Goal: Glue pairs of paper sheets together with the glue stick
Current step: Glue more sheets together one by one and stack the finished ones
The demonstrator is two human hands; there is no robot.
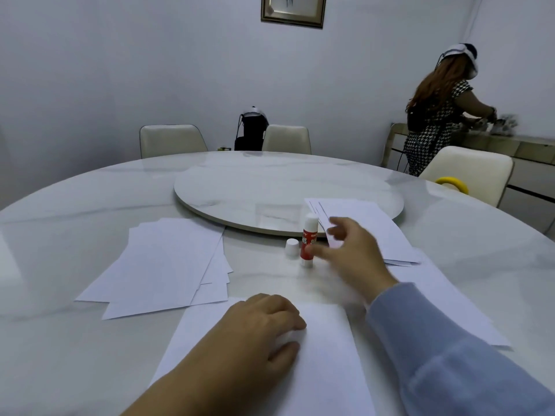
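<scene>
Glue stick upright on the white marble table (90,205).
Red-labelled white glue stick (308,241) stands uncapped beside its small white cap (292,247); right hand (353,253), blurred, fingers spread, at it; left hand (264,324) presses flat the near white paper sheet (327,355).

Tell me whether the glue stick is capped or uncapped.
Uncapped: the glue stick stands upright, and its white cap sits apart on the table, just left of it.

Soft, even, bluish light glares faintly off the table (90,205); the right hand (354,253) above it is motion-blurred, edges bowed.
</scene>
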